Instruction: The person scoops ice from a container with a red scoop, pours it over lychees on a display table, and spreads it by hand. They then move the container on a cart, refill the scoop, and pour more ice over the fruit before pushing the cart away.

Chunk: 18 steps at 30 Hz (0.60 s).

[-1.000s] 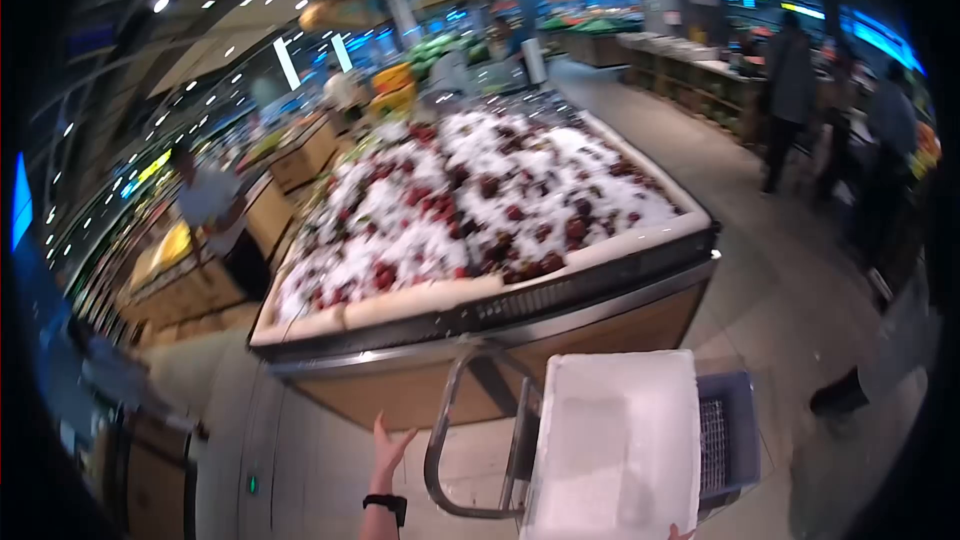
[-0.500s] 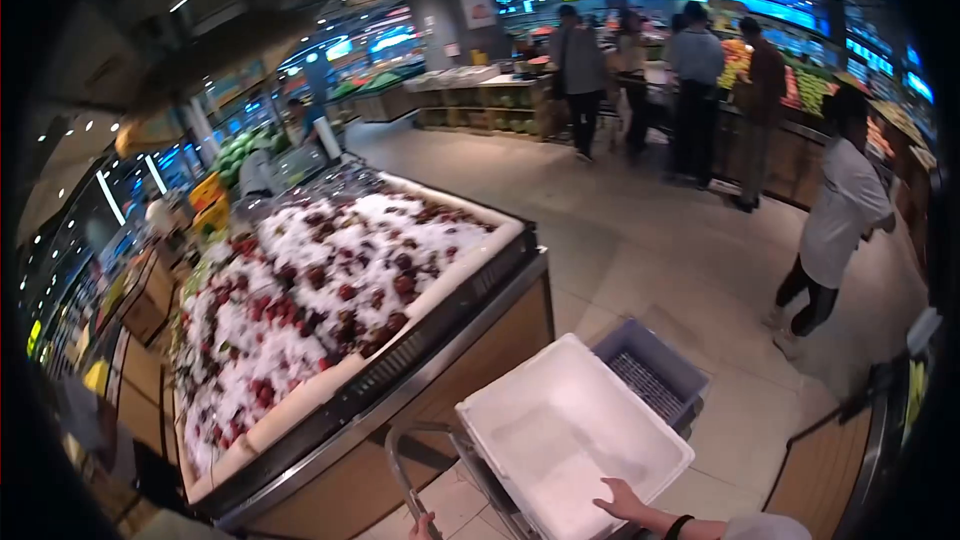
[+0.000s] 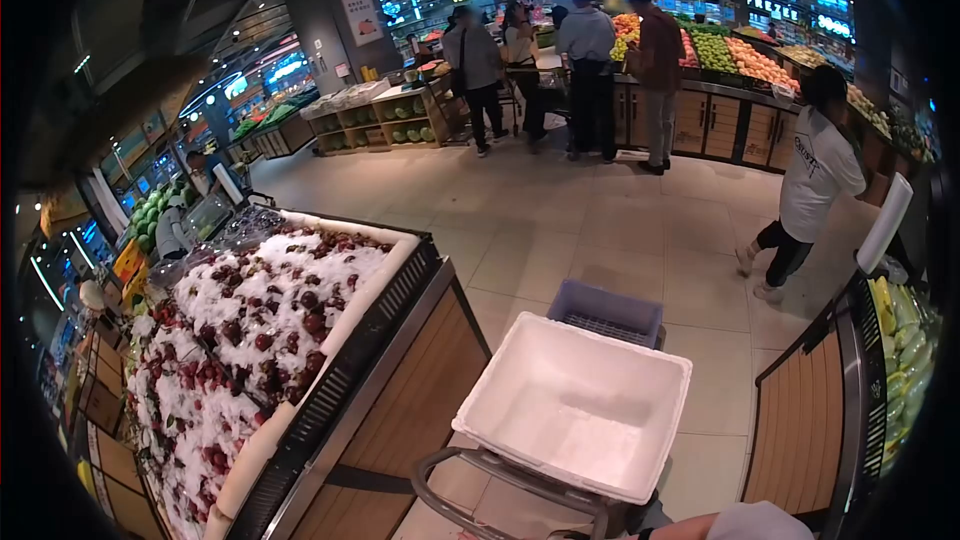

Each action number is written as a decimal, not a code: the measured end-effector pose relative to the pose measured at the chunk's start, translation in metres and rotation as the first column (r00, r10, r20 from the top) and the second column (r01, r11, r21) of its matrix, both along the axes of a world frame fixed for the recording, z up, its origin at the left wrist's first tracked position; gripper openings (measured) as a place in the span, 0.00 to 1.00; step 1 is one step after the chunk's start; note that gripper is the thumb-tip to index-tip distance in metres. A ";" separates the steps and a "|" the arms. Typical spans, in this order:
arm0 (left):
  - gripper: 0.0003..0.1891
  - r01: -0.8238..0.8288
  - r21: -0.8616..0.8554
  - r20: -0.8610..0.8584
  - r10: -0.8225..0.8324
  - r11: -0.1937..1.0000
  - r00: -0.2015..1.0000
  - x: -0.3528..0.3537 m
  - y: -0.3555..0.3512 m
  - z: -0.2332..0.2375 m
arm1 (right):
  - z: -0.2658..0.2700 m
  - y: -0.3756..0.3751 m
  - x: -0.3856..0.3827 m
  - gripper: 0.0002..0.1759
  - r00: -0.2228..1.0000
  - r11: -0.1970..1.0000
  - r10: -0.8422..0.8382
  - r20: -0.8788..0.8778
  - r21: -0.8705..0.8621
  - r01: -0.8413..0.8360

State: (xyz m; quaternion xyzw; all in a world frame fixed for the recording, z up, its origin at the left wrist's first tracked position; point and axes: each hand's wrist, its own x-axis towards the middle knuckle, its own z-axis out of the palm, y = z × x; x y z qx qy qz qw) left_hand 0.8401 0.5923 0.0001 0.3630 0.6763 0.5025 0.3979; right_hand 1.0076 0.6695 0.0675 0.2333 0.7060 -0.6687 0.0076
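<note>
A white foam box (image 3: pixel 575 450) rides on a cart, its inside bare, with scattered pale residue on the bottom. The cart's curved grey handle (image 3: pixel 425 475) runs below the box's near side. Behind the box sits a grey-purple plastic crate (image 3: pixel 607 310). My right forearm (image 3: pixel 690 528) enters at the bottom edge, a black band at its wrist, close below the box's near right corner. The right hand itself is cut off by the frame. My left hand does not show.
A display stand (image 3: pixel 400 360) of dark red cherries on ice (image 3: pixel 260 310) stands left. A slatted stand (image 3: pixel 800 430) with packed greens is at right. A person in a white shirt (image 3: pixel 815 165) walks at right; several people stand by fruit shelves (image 3: pixel 710 50) at the back.
My right hand, spread over the box half a second ago, has dropped out of the frame. The left hand at the cart handle has also left view. The camera view has turned right.
</note>
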 end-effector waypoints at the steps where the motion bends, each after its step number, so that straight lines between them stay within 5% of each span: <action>1: 0.43 0.074 0.035 -0.276 -0.062 0.997 0.959 -0.014 0.016 0.008 | 0.000 0.005 0.016 0.44 1.000 1.000 -0.012 0.018 -0.018 0.012; 2: 0.42 0.154 0.049 -0.531 -0.105 0.987 0.841 -0.030 0.034 0.013 | -0.001 0.009 0.033 0.45 0.999 0.999 -0.019 0.038 -0.037 0.021; 4: 0.28 0.334 0.150 -0.950 0.041 0.931 0.311 -0.043 0.097 0.070 | -0.004 0.019 0.071 0.45 0.996 0.997 -0.024 0.090 -0.071 0.030; 6: 0.28 0.753 0.023 -0.956 -0.207 0.657 0.210 -0.056 0.150 0.077 | -0.012 0.028 0.109 0.45 0.989 0.995 -0.018 0.144 -0.092 0.031; 7: 0.28 0.755 0.018 -0.957 -0.207 0.655 0.202 -0.049 0.172 0.079 | -0.014 0.034 0.126 0.45 0.987 0.996 -0.021 0.157 -0.084 0.034; 8: 0.28 0.807 -0.360 -0.812 -0.583 0.469 -0.023 -0.040 0.194 0.081 | -0.023 0.037 0.145 0.49 0.989 0.997 -0.077 0.129 0.018 0.075; 9: 0.28 0.758 -0.635 -0.497 -0.831 0.152 -0.249 -0.027 0.212 0.088 | -0.018 0.046 0.163 0.49 0.989 0.997 -0.079 0.123 0.023 0.077; 11: 0.28 0.610 -0.785 -0.379 -0.864 0.111 -0.331 0.015 0.232 0.095 | -0.006 0.066 0.198 0.50 0.991 0.992 -0.009 0.132 0.123 -0.007; 13: 0.27 0.573 -0.819 -0.305 -0.848 0.002 -0.433 0.054 0.248 0.081 | -0.041 0.085 0.231 0.43 0.970 0.997 0.063 0.237 -0.048 -0.053; 17: 0.29 0.439 -0.895 -0.125 -0.900 -0.079 -0.418 0.130 0.257 0.070 | -0.019 0.108 0.307 0.48 0.932 0.993 0.111 0.345 -0.084 -0.087; 18: 0.31 0.476 -0.879 -0.165 -0.911 -0.039 -0.378 0.148 0.258 0.073 | -0.039 0.108 0.331 0.46 0.956 0.986 0.002 0.295 0.158 -0.051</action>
